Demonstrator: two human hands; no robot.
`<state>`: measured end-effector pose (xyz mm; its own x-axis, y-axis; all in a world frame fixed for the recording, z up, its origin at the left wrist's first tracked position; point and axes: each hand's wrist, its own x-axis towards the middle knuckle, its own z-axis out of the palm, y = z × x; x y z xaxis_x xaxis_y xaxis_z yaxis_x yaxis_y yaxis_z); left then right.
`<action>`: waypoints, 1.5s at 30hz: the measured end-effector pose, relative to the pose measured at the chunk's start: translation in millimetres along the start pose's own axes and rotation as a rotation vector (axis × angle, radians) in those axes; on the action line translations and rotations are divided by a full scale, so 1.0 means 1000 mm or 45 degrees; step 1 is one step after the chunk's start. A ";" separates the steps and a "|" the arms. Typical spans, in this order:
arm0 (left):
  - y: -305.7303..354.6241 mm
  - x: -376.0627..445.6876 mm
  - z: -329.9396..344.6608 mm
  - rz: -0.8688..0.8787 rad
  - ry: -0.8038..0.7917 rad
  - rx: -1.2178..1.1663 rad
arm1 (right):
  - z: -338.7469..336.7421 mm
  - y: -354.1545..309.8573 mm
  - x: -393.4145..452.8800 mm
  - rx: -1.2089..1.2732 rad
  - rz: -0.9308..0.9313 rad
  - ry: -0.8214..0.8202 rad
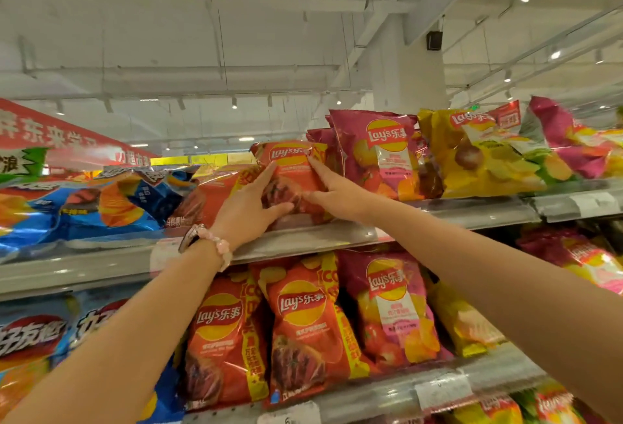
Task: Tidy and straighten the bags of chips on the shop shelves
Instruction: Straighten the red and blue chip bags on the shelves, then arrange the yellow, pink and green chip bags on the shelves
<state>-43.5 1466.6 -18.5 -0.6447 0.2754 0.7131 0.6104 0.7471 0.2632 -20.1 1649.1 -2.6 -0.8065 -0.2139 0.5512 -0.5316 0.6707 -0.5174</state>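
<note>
Two bare forearms reach up past me toward the top shelf, the left one wearing a pink bead bracelet at the wrist. Up there, both hands are on one red bag of chips: the left hand lies against its left side with fingers fairly straight and the thumb pressed under its lower front, and the right hand braces its right edge, fingers extended too. Neither hand looks clenched; it's a squeeze between flat palms, as far as I can tell.

The bag stands nearly upright at the shelf's front lip, so this one seems close to sorted. Plenty left, though! To its left another red bag slumps sideways, and the blue bags beyond it lie in a heap. The yellow bag to the right also tilts (as does the pink one past it). The lower shelf's row looks tidier, facing forward.
</note>
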 end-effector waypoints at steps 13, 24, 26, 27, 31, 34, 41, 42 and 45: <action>-0.004 0.009 0.001 -0.164 -0.072 -0.021 | 0.014 0.007 -0.018 -0.155 -0.244 0.376; 0.024 0.011 -0.008 -0.170 0.054 0.182 | -0.091 0.013 -0.066 -0.080 -0.408 0.844; 0.047 0.012 -0.006 -0.139 0.195 0.198 | -0.113 0.028 -0.076 -0.094 -0.335 0.910; 0.062 0.015 -0.003 -0.129 0.248 0.160 | -0.124 0.036 -0.080 -0.100 -0.303 0.943; 0.128 0.029 0.022 0.009 0.328 -0.132 | -0.168 0.075 -0.096 -0.158 -0.153 1.047; 0.176 0.040 0.050 0.068 0.246 -0.348 | -0.195 0.107 -0.105 -0.155 0.002 0.980; 0.251 0.073 0.118 -0.105 -0.097 -0.653 | -0.225 0.158 -0.114 0.184 0.126 0.531; 0.256 0.076 0.126 -0.137 -0.132 -0.684 | -0.226 0.162 -0.114 0.209 0.127 0.478; 0.264 0.080 0.141 -0.181 -0.148 -0.795 | -0.230 0.172 -0.114 0.224 0.103 0.358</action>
<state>1.4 1771.7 16.2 -0.7631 0.2895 0.5777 0.6455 0.2984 0.7031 39.9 1952.6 -4.3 -0.7577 0.0557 0.6502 -0.5251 0.5396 -0.6581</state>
